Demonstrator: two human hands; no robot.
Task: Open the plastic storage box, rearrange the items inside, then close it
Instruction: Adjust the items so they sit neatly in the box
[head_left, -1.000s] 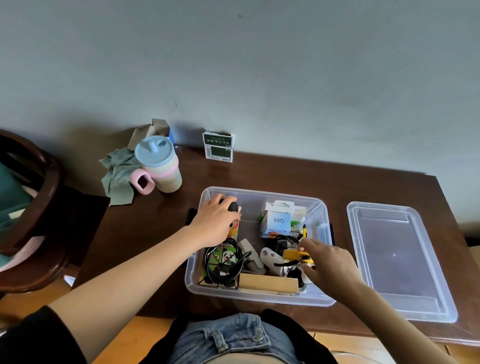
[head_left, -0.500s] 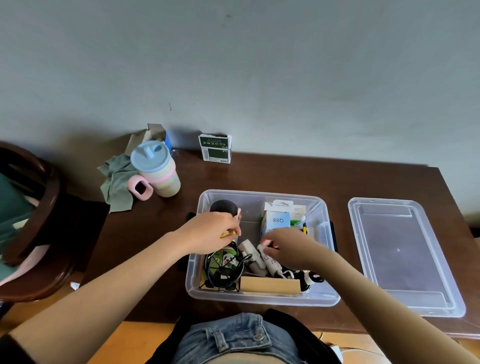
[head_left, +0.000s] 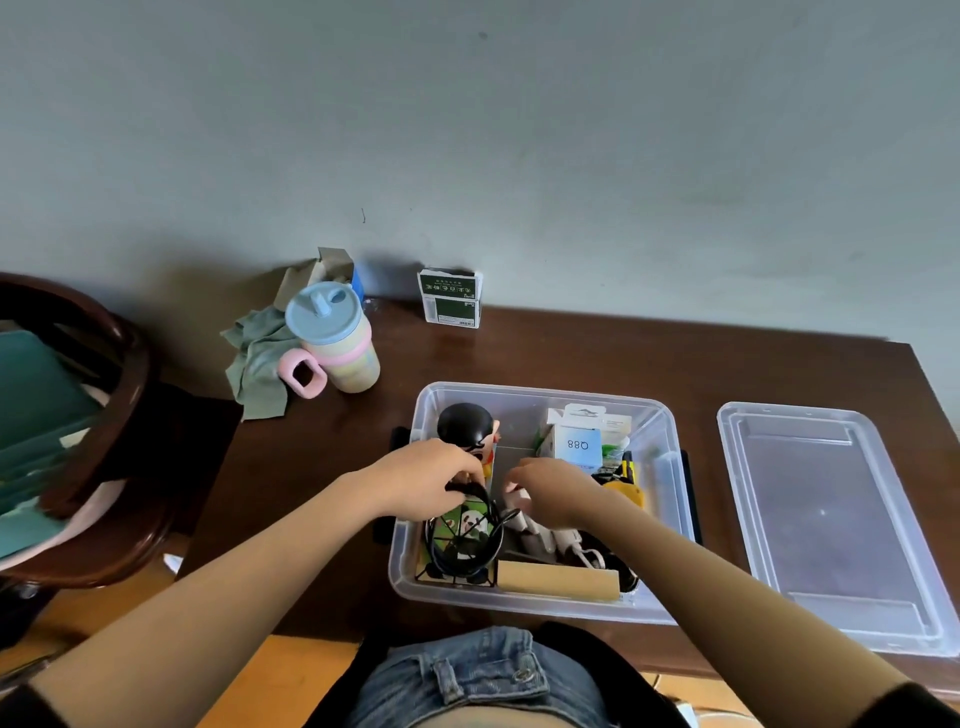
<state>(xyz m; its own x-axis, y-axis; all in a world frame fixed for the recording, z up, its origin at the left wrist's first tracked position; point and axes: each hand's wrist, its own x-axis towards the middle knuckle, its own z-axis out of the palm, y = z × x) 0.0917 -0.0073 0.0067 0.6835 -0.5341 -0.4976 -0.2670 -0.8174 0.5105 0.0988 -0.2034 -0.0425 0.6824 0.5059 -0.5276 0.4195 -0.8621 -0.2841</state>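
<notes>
While the clear plastic storage box (head_left: 670, 499) sits open on the dark wooden tabletop (head_left: 571, 353) just in front of me, both my hands are down inside it, so the rearranging step is under way. My left hand (head_left: 423, 486) is at the box's left half, its fingers (head_left: 460, 486) curled and pinching the top of a black coiled cable (head_left: 467, 540) that loops over a green panda-print card; the black-haired toy figurine (head_left: 466, 427) stands just beyond it, at the box's far left corner. My right hand (head_left: 556, 493) hovers at the box's middle, fingers bent downward toward the pale grey-white gadgets (head_left: 545, 538) lying below; whether they have caught anything I cannot tell, as the hand hides its own fingertips. Those gadgets run lengthwise from the box's centre toward its near right corner, and my right hand is the nearer one to them. A white carton marked Q88 (head_left: 576, 447) stands at the box's far side. To the right of the box, apart from it, the clear plastic lid (head_left: 831, 519) lies flat, waiting for the closing.
</notes>
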